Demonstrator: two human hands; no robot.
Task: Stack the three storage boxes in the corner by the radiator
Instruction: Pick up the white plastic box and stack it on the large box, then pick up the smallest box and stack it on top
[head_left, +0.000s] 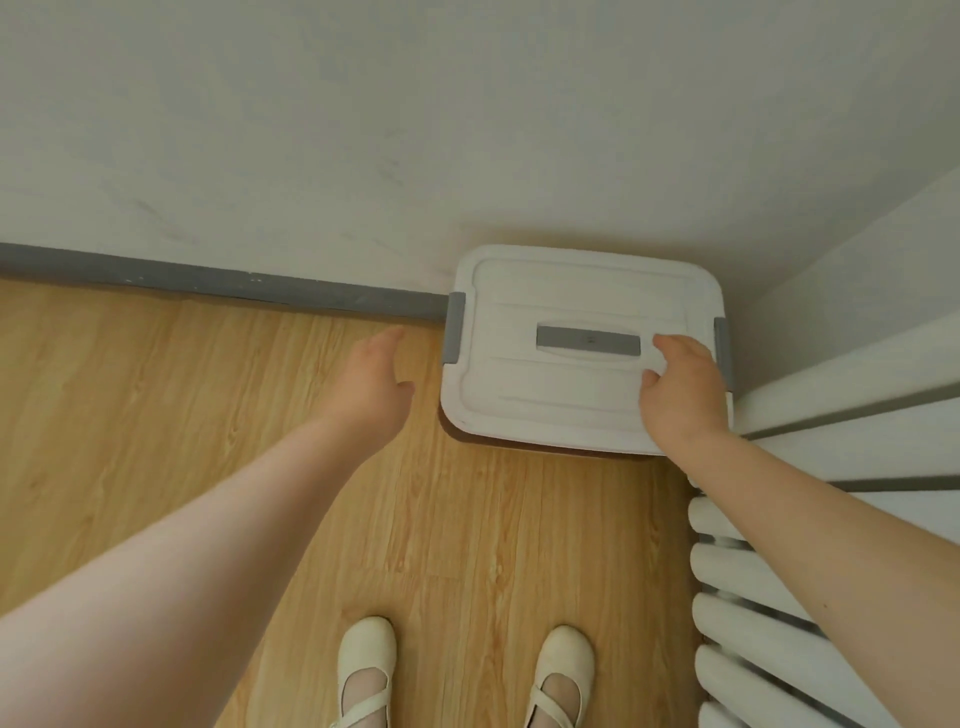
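A white storage box (545, 395) with a grey lid handle and grey side latches stands in the corner, seen from above; only its lid shows, and I cannot tell whether other boxes sit beneath it. My right hand (680, 389) rests on the lid's right part, fingers spread beside the grey handle. My left hand (374, 379) hovers over the floor just left of the box, fingers apart, holding nothing and a little short of the left latch.
A white radiator (753, 613) runs along the right wall, close to my right forearm. A grey skirting board (208, 280) lines the back wall. Wood-look floor (467, 545) lies in front of the box, and my two cream shoes (457, 675) stand at the bottom.
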